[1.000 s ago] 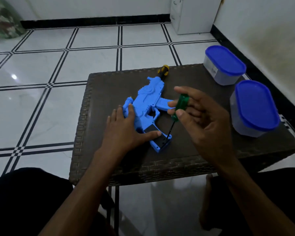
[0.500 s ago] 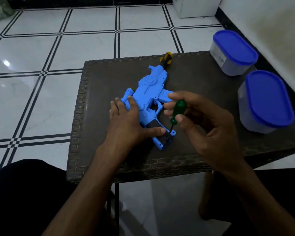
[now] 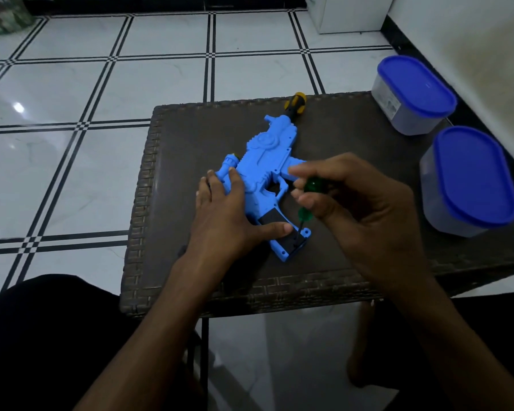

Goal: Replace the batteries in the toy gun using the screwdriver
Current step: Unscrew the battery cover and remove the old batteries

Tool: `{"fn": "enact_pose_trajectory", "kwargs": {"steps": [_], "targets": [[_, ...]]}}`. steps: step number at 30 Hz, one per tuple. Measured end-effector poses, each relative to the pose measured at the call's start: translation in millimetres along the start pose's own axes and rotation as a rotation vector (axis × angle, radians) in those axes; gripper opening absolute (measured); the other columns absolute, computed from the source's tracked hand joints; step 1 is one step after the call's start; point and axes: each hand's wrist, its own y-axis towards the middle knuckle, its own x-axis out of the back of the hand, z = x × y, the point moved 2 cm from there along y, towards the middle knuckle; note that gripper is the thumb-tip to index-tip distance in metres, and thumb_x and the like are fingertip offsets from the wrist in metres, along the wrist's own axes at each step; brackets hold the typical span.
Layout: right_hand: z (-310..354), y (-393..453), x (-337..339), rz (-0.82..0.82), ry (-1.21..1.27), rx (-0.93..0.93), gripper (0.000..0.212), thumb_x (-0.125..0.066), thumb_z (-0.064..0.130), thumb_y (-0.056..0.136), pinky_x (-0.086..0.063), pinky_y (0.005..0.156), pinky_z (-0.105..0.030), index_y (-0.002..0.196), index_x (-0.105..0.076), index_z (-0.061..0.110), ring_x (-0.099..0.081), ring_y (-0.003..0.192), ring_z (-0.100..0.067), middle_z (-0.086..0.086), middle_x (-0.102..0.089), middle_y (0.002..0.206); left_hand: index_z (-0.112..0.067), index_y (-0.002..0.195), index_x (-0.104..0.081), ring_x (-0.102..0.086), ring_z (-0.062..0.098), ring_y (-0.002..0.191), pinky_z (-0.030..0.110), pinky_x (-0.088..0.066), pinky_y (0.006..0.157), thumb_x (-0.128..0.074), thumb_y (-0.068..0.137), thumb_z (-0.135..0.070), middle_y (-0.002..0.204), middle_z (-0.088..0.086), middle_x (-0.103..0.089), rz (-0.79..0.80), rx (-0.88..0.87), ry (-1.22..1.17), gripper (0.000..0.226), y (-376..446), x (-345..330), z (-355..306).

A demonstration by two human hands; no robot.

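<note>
Screwdriver pinched in right hand, tip on grip cover screw; left hand flat, pinning toy gun; batteries not swapped yet

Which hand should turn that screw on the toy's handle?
The right hand: it grips the green screwdriver, tip at the black cover on the toy gun. The left hand lies flat, steadying the toy.

I can read no text, brand or number anywhere here. The one candidate is a pale label on the side wall of the far container, up at about two o'clock from the toy gun; its print is too small and blurred for me to make out a single character.
</note>
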Motion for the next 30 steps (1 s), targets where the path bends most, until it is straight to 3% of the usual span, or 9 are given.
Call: {"fn": "enact_pose_trajectory", "kwargs": {"steps": [3, 6, 10, 13, 17, 20, 23, 26, 30], "targets": [[0.0, -1.6, -0.6, 0.017, 0.059, -0.025, 0.029, -0.056, -0.006, 0.094, -0.057, 0.089, -0.038, 0.120, -0.056, 0.006, -0.070, 0.098, -0.022, -0.011, -0.070, 0.099, -0.017, 0.155, 0.007, 0.017, 0.028, 0.148, 0.045, 0.000, 0.122, -0.066, 0.062, -0.075, 0.161, 0.017, 0.016, -0.005, -0.007, -0.005, 0.132, -0.2, 0.0, -1.1], [-2.2, -4.5, 1.0, 0.064, 0.026, -0.012, 0.022, -0.049, -0.010, 0.097, -0.055, 0.090, -0.045, 0.113, -0.062, -0.001, -0.068, 0.103, -0.025, -0.013, -0.069, 0.105, -0.017, 0.155, 0.006, 0.016, 0.029, 0.149, 0.044, 0.000, 0.122, -0.065, 0.061, -0.076, 0.161, 0.017, 0.015, -0.002, 0.001, 0.009, 0.132, 0.3, -0.6, -1.3], [0.9, -3.4, 0.1, 0.041, -0.027, 0.058, 0.014, -0.068, 0.005, 0.089, -0.052, 0.087, -0.035, 0.102, -0.067, 0.004, -0.063, 0.103, -0.026, -0.014, -0.062, 0.105, -0.014, 0.155, 0.004, 0.010, 0.030, 0.149, 0.048, -0.006, 0.122, -0.050, 0.046, -0.082, 0.161, 0.017, 0.008, 0.010, 0.002, 0.012, 0.139, 1.6, 0.8, -0.4], [1.1, -1.2, -1.8, 0.031, -0.087, 0.082, 0.017, -0.077, 0.006, 0.081, -0.052, 0.080, -0.037, 0.097, -0.070, 0.008, -0.062, 0.092, -0.030, -0.016, -0.060, 0.095, -0.015, 0.155, 0.006, 0.014, 0.029, 0.149, 0.048, -0.004, 0.122, -0.051, 0.044, -0.080, 0.161, 0.017, 0.013, 0.034, 0.021, -0.007, 0.141, 0.7, 2.8, -2.3], [3.1, -2.6, -4.7, 0.093, 0.009, 0.039, 0.035, -0.065, -0.011, 0.087, -0.052, 0.083, -0.027, 0.114, -0.061, 0.012, -0.068, 0.094, -0.021, -0.009, -0.067, 0.097, -0.017, 0.155, 0.009, 0.019, 0.029, 0.148, 0.045, 0.000, 0.122, -0.066, 0.060, -0.073, 0.160, 0.018, 0.018, 0.036, 0.028, -0.017, 0.133, -0.7, 1.8, -2.4], [2.6, -3.4, -4.2, 0.144, 0.017, 0.025, 0.035, -0.053, -0.014, 0.092, -0.052, 0.092, -0.029, 0.119, -0.060, 0.007, -0.068, 0.105, -0.019, -0.009, -0.069, 0.108, -0.017, 0.155, 0.008, 0.018, 0.029, 0.148, 0.045, -0.001, 0.122, -0.067, 0.059, -0.074, 0.161, 0.019, 0.016, 0.023, 0.024, -0.008, 0.134, 0.7, 0.7, -1.0], [1.5, -4.3, -3.0, 0.129, -0.049, 0.048, 0.026, -0.063, -0.006, 0.089, -0.051, 0.093, -0.032, 0.113, -0.067, 0.005, -0.064, 0.110, -0.019, -0.009, -0.065, 0.116, -0.016, 0.156, 0.001, 0.014, 0.031, 0.149, 0.047, -0.003, 0.122, -0.058, 0.050, -0.077, 0.161, 0.021, 0.010, 0.017, 0.020, -0.020, 0.136, 1.5, 2.5, -2.1], [0.7, -2.8, -3.6, 0.051, -0.121, 0.068, 0.024, -0.078, 0.011, 0.081, -0.052, 0.084, -0.037, 0.104, -0.071, 0.010, -0.061, 0.096, -0.021, -0.013, -0.055, 0.106, -0.015, 0.156, 0.004, 0.015, 0.031, 0.149, 0.046, -0.003, 0.122, -0.054, 0.049, -0.077, 0.160, 0.020, 0.013, 0.039, 0.031, 0.000, 0.136, 0.9, 3.1, -2.9], [-1.5, -2.5, 0.3, 0.009, -0.069, 0.053, 0.029, -0.076, -0.002, 0.081, -0.050, 0.080, -0.027, 0.107, -0.068, 0.009, -0.064, 0.091, -0.022, -0.011, -0.061, 0.097, -0.017, 0.155, 0.008, 0.016, 0.027, 0.149, 0.046, -0.004, 0.122, -0.066, 0.058, -0.076, 0.161, 0.016, 0.015, 0.025, 0.028, -0.003, 0.135, 0.9, 0.5, -0.2]]}}
